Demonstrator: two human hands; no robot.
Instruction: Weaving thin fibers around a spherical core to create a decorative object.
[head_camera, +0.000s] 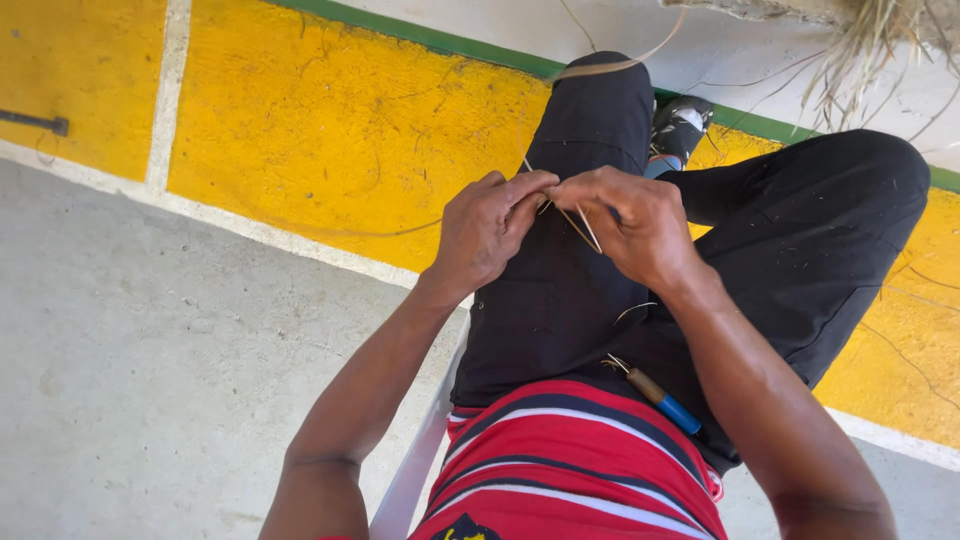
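Observation:
My left hand and my right hand meet above my lap, fingertips pinched together on thin straw fibres. A pale strand runs from the hands up and away toward the top of the view. A small tool with a brown and blue handle lies on my black trousers near my waist, apart from both hands. I wear a red striped shirt.
I sit on a white chair over a grey concrete floor. Ahead lies a yellow painted band with white and green lines. A bundle of dry straw hangs at the top right. My shoe rests beyond my knee.

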